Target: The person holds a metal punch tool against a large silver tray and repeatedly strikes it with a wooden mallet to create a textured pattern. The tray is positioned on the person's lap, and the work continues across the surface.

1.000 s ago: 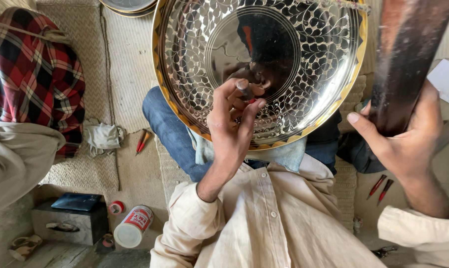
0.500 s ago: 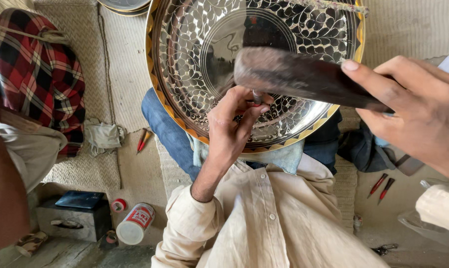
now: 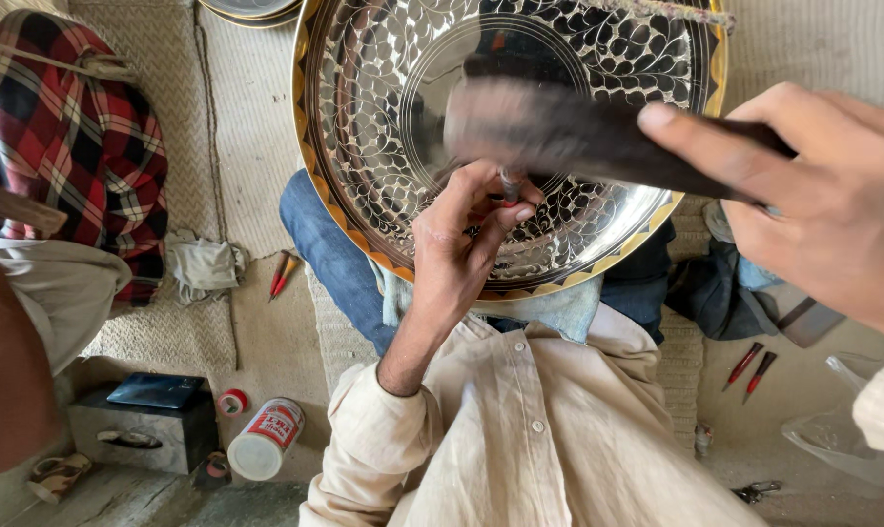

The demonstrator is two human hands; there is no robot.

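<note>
Left hand [image 3: 461, 244] grip pinching small punch [image 3: 509, 182] on engraved tray [image 3: 364, 146], right hand [image 3: 822, 205] grip clenched on dark mallet [image 3: 578, 137], red chisels [image 3: 282, 273] nearby

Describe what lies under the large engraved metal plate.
Under the engraved plate, blue-jeaned legs and a pale cloth show at its lower rim. Whatever supports its centre is covered.

Floor workspace, seen from my feed: woven straw mats over bare ground.

I see a pale woven straw mat [image 3: 237, 117] under soft daylight, a red-and-black checked cloth [image 3: 71, 146] at left, a dark metal box [image 3: 144, 429] and a white cylindrical tin [image 3: 264, 439] on the dusty earthen floor [image 3: 276, 332].
</note>
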